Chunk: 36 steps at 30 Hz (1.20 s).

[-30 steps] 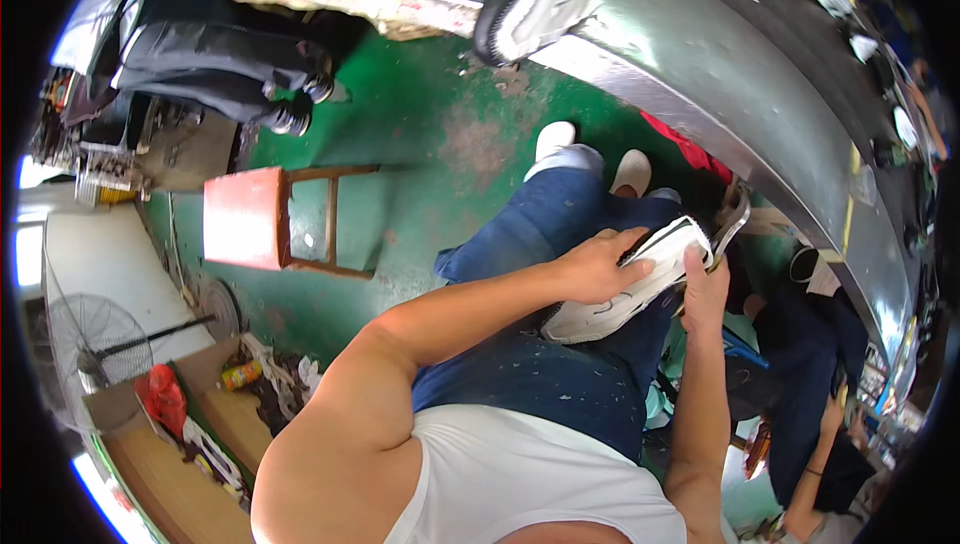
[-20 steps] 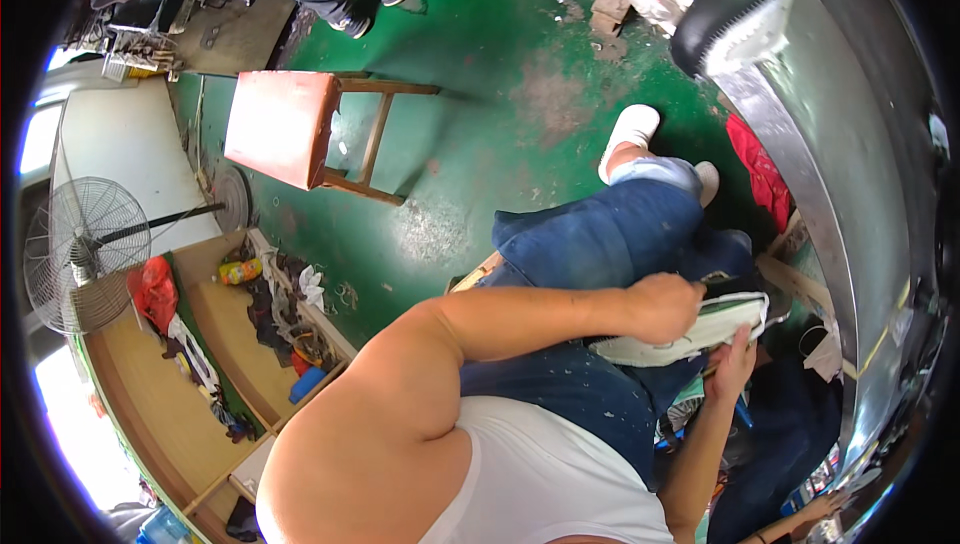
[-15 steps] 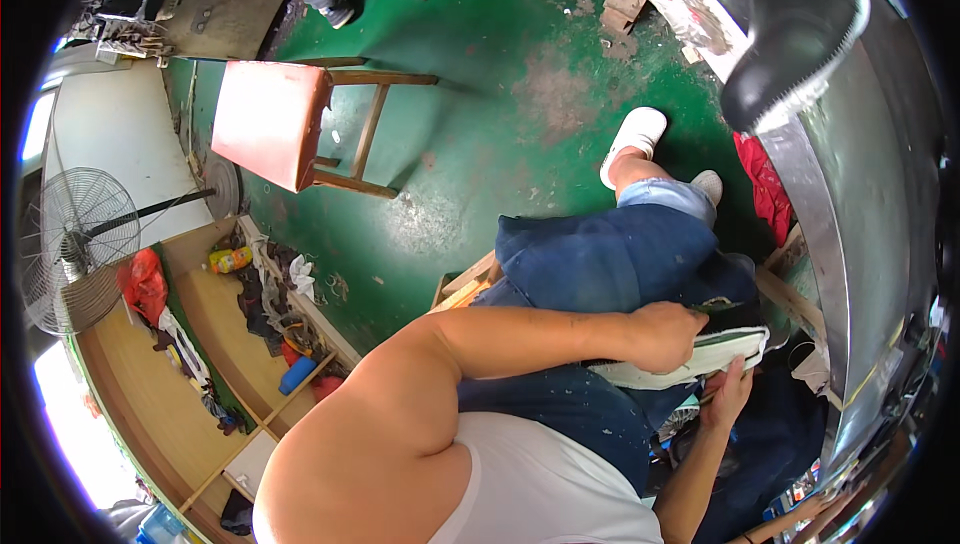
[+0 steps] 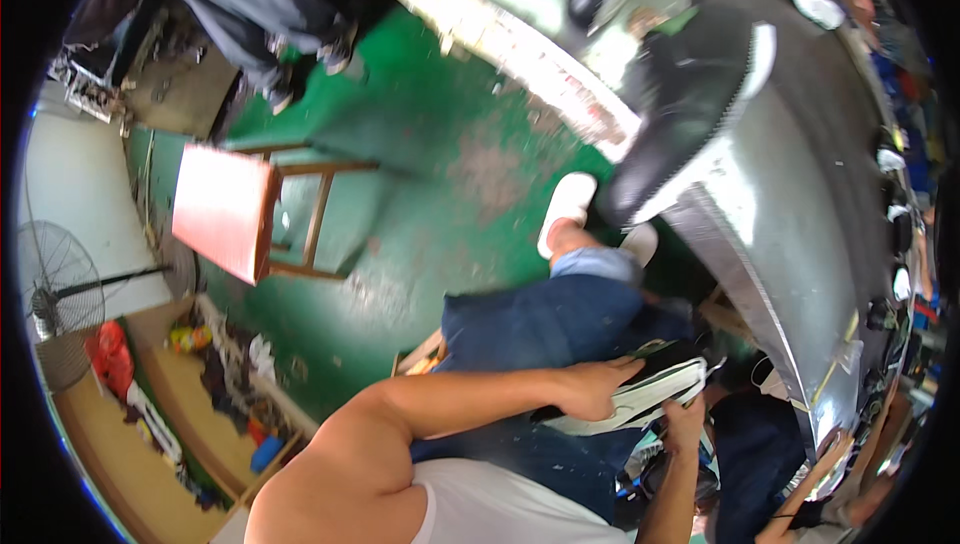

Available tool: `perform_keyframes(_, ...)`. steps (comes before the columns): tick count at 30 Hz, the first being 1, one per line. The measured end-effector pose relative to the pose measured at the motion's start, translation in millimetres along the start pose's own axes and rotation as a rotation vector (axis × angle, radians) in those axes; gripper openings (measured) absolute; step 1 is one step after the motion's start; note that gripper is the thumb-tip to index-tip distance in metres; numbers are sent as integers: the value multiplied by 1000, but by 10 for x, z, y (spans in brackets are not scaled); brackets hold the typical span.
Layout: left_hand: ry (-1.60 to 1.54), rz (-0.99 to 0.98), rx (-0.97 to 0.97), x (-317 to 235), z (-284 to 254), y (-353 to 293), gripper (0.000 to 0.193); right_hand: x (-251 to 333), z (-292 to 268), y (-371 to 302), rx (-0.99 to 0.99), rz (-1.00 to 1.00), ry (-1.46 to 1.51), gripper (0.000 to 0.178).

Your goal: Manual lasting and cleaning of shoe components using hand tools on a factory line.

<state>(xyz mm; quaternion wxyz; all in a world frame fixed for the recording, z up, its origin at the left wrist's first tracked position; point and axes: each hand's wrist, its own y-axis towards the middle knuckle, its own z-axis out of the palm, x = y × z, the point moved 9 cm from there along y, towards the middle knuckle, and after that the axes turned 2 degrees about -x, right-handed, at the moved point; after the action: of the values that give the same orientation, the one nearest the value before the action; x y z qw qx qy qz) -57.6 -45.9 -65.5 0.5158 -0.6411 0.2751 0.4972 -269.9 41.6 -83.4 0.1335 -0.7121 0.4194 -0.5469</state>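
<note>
Head view: person is sitting, looking down over own lap, jeans-covered legs stretching toward a green floor (image 4: 430,134).
Left hand (image 4: 592,389): is lying over the near end of a shoe (image 4: 640,396), fingers curled round it and gripping.
Right hand (image 4: 686,414): is coming up from below at the shoe's far end, fingers closed on its edge (only part of the hand showing, so grip detail is limited).
Shoe: white sole w/ dark upper, is being held across the lap, lying roughly flat, sole side toward the camera.
Progress: shoe is in hand and being handled betw. both hands; can't tell which step is under way, since no tool, glue or thread is showing at the hands. Judging by that, work on this shoe is not finished.
Bench (image 4: 790,204): long grey metal surface is curving along the right; a black shoe w/ white sole (image 4: 690,109) is standing on it, more pale shoes farther up.
Containers: shelves (image 4: 150,414) at lower left are holding mixed coloured items, too small to identify; no box or bin visible near the hands.
Other: red-topped wooden stool (image 4: 225,209) is standing on the floor; a floor fan (image 4: 55,284) at far left; another person's legs at top left.
</note>
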Motion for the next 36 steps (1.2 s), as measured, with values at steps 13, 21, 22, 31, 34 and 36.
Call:
perform_keyframes(13,-7,-200,-170,242,299,-198,84,-514,-138,-910,190,-63,491,47)
perform_keyframes(21,-252,67,-179,415,211,-278,88,-68,130,-1389,358,-392,-329,36)
perform_keyframes(22,-275,-49,-125,308,260,-294,89,66,152,-1420,374,-372,-336,40)
perform_keyframes(31,-179,-94,-82,81,515,-353,86,602,284,-1427,432,-516,-1113,35)
perform_keyframes(34,-615,-179,-113,197,517,-304,81,621,374,-1362,524,-544,-1087,28)
perform_keyframes(36,-712,-306,-270,297,491,-255,83,526,462,-1281,488,-597,-944,27)
